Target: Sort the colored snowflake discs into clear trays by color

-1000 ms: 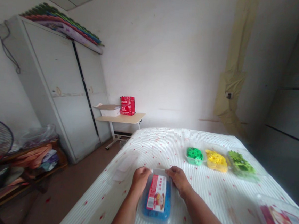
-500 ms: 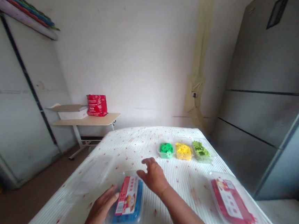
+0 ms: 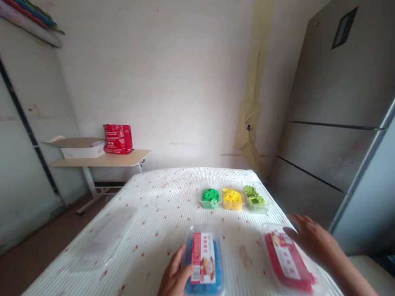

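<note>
A clear plastic box of blue pieces (image 3: pixel 218 279) with a red and white label lies on the table in front of me. My left hand (image 3: pixel 175 275) grips its left side, thumb over the lid's edge and fingers along the wall. My right hand (image 3: pixel 309 234) is open, fingers stretched to the left, at the upper right edge of a clear plastic box of red pieces (image 3: pixel 287 268). This box also carries a label. Whether the right fingertips touch its lid I cannot tell.
Three open clear tubs stand farther back, with green pieces (image 3: pixel 210 196), yellow pieces (image 3: pixel 232 198) and light-green pieces (image 3: pixel 255 198). An empty-looking clear plastic lid or tray (image 3: pixel 106 241) lies at left. A fridge (image 3: pixel 325 145) rises beyond the table's right edge.
My right hand has moved right, from above the blue box to the red box. My left hand and the blue box have shifted right in view, while the view itself turned slightly right.
</note>
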{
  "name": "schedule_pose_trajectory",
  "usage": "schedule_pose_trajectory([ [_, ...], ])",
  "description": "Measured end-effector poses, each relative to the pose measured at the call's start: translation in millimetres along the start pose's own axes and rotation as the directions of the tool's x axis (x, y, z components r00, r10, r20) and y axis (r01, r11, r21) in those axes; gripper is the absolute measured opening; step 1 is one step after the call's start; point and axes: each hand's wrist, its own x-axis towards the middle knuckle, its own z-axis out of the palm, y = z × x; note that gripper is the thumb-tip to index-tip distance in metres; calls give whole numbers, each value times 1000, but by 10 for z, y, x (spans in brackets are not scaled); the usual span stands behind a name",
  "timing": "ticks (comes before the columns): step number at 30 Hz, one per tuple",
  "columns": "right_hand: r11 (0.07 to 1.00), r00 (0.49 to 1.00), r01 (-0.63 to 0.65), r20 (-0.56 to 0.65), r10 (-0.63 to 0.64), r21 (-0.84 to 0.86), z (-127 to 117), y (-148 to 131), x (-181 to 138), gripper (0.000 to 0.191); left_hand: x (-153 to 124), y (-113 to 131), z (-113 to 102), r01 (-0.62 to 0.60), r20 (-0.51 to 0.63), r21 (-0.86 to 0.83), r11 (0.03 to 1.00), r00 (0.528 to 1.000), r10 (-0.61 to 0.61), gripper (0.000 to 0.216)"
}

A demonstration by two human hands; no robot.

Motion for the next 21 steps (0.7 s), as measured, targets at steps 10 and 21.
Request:
schedule_pose_trajectory([
  [10,964,997,-16,77,-5,265,305,216,-128,37,-137,300,931,32,166,103,994,985,-49,64],
  [21,969,999,33,34,-42,244,388,304,-154,34,-219,25,1176,-12,229,207,978,973,-37,72],
])
